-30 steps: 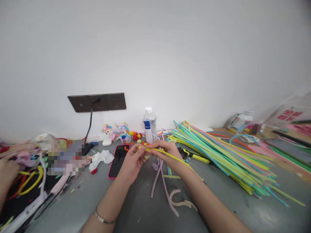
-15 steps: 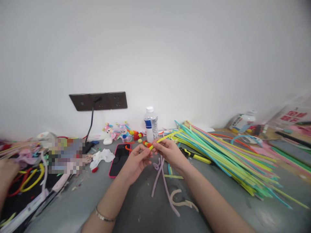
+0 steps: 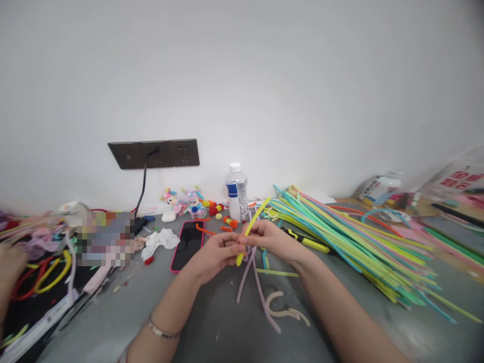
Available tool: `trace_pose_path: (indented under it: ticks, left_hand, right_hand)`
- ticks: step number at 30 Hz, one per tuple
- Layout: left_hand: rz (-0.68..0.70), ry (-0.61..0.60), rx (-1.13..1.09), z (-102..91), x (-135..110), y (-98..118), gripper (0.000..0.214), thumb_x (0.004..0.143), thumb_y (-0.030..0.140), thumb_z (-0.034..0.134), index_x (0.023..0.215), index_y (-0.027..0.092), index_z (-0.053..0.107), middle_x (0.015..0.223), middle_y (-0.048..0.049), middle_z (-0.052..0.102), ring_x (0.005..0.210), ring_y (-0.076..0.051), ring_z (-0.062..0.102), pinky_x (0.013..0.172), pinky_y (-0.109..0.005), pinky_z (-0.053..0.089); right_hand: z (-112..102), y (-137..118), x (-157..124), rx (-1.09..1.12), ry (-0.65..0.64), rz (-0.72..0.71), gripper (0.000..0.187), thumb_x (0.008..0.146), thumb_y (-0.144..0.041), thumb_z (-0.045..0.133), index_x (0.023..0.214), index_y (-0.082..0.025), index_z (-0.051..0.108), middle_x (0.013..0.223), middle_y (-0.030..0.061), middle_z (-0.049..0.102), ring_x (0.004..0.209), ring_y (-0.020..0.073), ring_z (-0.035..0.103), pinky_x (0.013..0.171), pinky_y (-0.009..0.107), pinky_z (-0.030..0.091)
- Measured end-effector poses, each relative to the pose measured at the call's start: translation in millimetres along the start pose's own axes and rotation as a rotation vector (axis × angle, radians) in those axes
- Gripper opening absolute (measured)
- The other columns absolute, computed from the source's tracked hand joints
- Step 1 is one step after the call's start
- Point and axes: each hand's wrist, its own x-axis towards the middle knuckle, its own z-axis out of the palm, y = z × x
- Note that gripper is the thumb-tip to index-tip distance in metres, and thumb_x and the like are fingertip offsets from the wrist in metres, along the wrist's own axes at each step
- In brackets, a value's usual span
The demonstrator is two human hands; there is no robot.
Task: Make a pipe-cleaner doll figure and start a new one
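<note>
A yellow pipe cleaner [image 3: 257, 216] slants up between my two hands, its lower end poking out below my fingertips. My left hand [image 3: 221, 252] pinches it near that lower end. Close against it, my right hand [image 3: 266, 239] grips the same piece a little higher. Behind my fingers, a small orange and yellow bundle [image 3: 230, 222] lies on the table beside the bottle. Below my hands are crossed lilac pipe cleaners [image 3: 258, 292], one end curled, and a bent cream pipe cleaner [image 3: 282, 315].
Many pastel pipe cleaners [image 3: 351, 242] fan out on the right, near a yellow and black cutter [image 3: 312, 244]. A bottle [image 3: 237, 196], a phone [image 3: 188, 245], crumpled tissue [image 3: 161, 243] and small figures [image 3: 183, 202] stand or lie ahead. Another person's hand [image 3: 11, 264] shows at far left.
The yellow pipe cleaner has turned steeper, and its lower end now sticks out below my fingers. My hands have drawn slightly lower, uncovering the orange and yellow bundle.
</note>
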Motion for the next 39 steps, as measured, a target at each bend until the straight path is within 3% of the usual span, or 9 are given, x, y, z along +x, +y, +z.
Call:
trace_pose_path:
  ticks: [4, 16, 20, 24, 28, 32, 35, 39]
  left_hand:
    - [-0.029, -0.009, -0.004, -3.3, 0, 0, 0.033, 0.057, 0.030, 0.091, 0.075, 0.009, 0.074, 0.061, 0.0002, 0.060, 0.047, -0.002, 0.044, 0.042, -0.014, 0.029]
    - [-0.048, 0.083, -0.074, -4.0, 2, -2, 0.035, 0.050, 0.027, 0.094, 0.073, 0.009, 0.075, 0.061, 0.0018, 0.060, 0.051, -0.004, 0.054, 0.047, -0.011, 0.045]
    - [-0.011, 0.109, -0.123, -2.2, 3, -2, 0.034, 0.048, 0.027, 0.095, 0.069, 0.011, 0.073, 0.059, 0.0033, 0.060, 0.048, -0.003, 0.054, 0.046, -0.011, 0.046]
    - [0.036, 0.141, -0.176, 0.7, 4, -1, 0.035, 0.048, 0.027, 0.095, 0.068, 0.011, 0.070, 0.057, 0.0049, 0.059, 0.046, -0.002, 0.053, 0.045, -0.010, 0.046]
    - [0.088, 0.192, -0.203, -0.8, 6, -1, 0.039, 0.049, 0.029, 0.095, 0.074, 0.011, 0.070, 0.061, 0.0044, 0.062, 0.046, -0.001, 0.053, 0.047, -0.010, 0.048]
    - [0.109, 0.171, -0.173, -2.7, 6, -1, 0.039, 0.052, 0.029, 0.094, 0.075, 0.012, 0.069, 0.061, 0.0045, 0.062, 0.048, -0.002, 0.054, 0.050, -0.012, 0.051]
    - [0.083, 0.135, -0.131, -2.2, 4, 0, 0.038, 0.052, 0.028, 0.094, 0.071, 0.012, 0.065, 0.058, 0.0047, 0.060, 0.048, -0.004, 0.054, 0.049, -0.014, 0.050]
    - [0.036, 0.098, -0.063, -2.6, 3, 0, 0.040, 0.052, 0.031, 0.094, 0.066, 0.012, 0.062, 0.056, 0.0036, 0.060, 0.046, -0.004, 0.054, 0.046, -0.013, 0.047]
  right_hand:
    - [3, 0, 0, 0.030, -0.005, -0.015, 0.031, 0.076, -0.046, 0.077, 0.077, -0.016, 0.072, 0.067, 0.0001, 0.069, 0.061, 0.0132, 0.061, 0.063, 0.027, 0.047]
    - [7, 4, 2, -0.108, 0.120, -0.107, 0.035, 0.075, -0.050, 0.076, 0.084, -0.016, 0.071, 0.070, 0.0002, 0.065, 0.062, 0.0130, 0.056, 0.060, 0.027, 0.044]
    - [10, 6, 6, -0.159, 0.215, -0.197, 0.034, 0.076, -0.050, 0.075, 0.083, -0.017, 0.070, 0.072, 0.0016, 0.064, 0.066, 0.0148, 0.057, 0.063, 0.028, 0.046]
    - [11, 4, 6, -0.259, 0.253, -0.359, 0.029, 0.088, -0.044, 0.064, 0.080, -0.018, 0.072, 0.082, 0.0056, 0.068, 0.079, 0.0175, 0.062, 0.071, 0.030, 0.049]
    - [12, 5, 5, -0.422, 0.301, -0.485, 0.024, 0.092, -0.037, 0.060, 0.088, -0.020, 0.076, 0.088, 0.0074, 0.068, 0.083, 0.0182, 0.064, 0.075, 0.032, 0.051]
    - [14, 8, 8, -0.527, 0.368, -0.533, 0.020, 0.092, -0.032, 0.060, 0.094, -0.022, 0.077, 0.088, 0.0077, 0.068, 0.079, 0.0179, 0.065, 0.069, 0.031, 0.051]
    - [14, 10, 10, -0.513, 0.450, -0.554, 0.016, 0.090, -0.030, 0.063, 0.087, -0.021, 0.077, 0.083, 0.0070, 0.070, 0.076, 0.0184, 0.064, 0.065, 0.030, 0.050]
    - [13, 9, 11, -0.495, 0.463, -0.577, 0.015, 0.087, -0.030, 0.068, 0.078, -0.020, 0.075, 0.077, 0.0063, 0.071, 0.073, 0.0183, 0.064, 0.062, 0.030, 0.048]
